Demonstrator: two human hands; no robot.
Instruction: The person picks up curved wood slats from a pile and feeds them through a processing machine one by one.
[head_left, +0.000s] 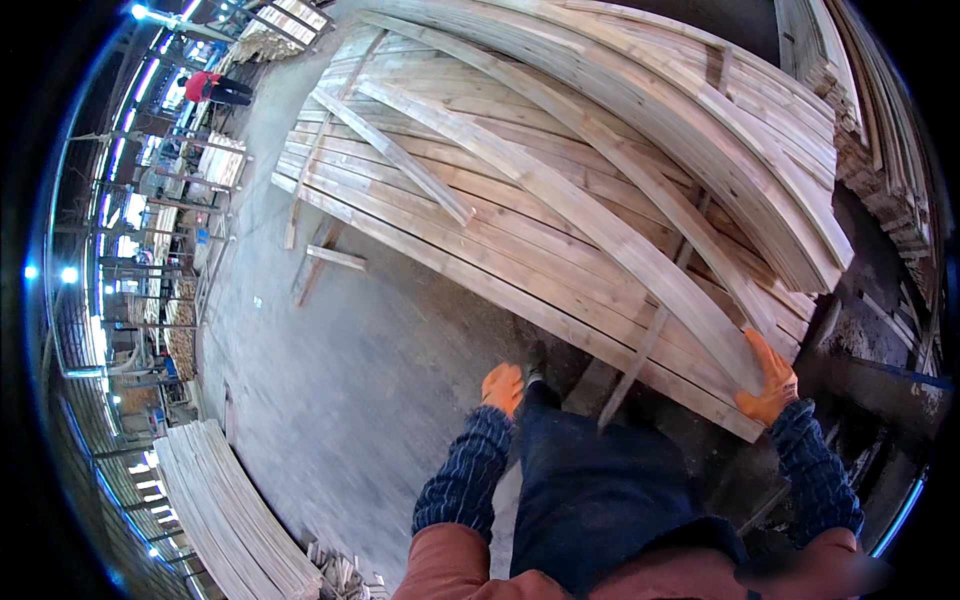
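My right hand (770, 385), in an orange glove, is closed around the near end of a long pale wooden board (560, 190). That board lies slantwise over a layer of boards (480, 250) set side by side. My left hand (503, 388), also gloved in orange, hangs over the floor beside my leg. Its fingers look curled and nothing shows in them. Beyond the gripped board, another loose board (620, 160) runs along a tall stack of planks (690, 150). A short wooden strip (395, 155) lies across the layer toward its far left.
Crosswise battens (640, 365) jut from under the layer near my legs. A small wood offcut (337, 258) lies on the concrete floor (300, 370). More planks are stacked at the lower left (225, 510) and far right (870, 110). A person in red (205, 87) is far off, upper left.
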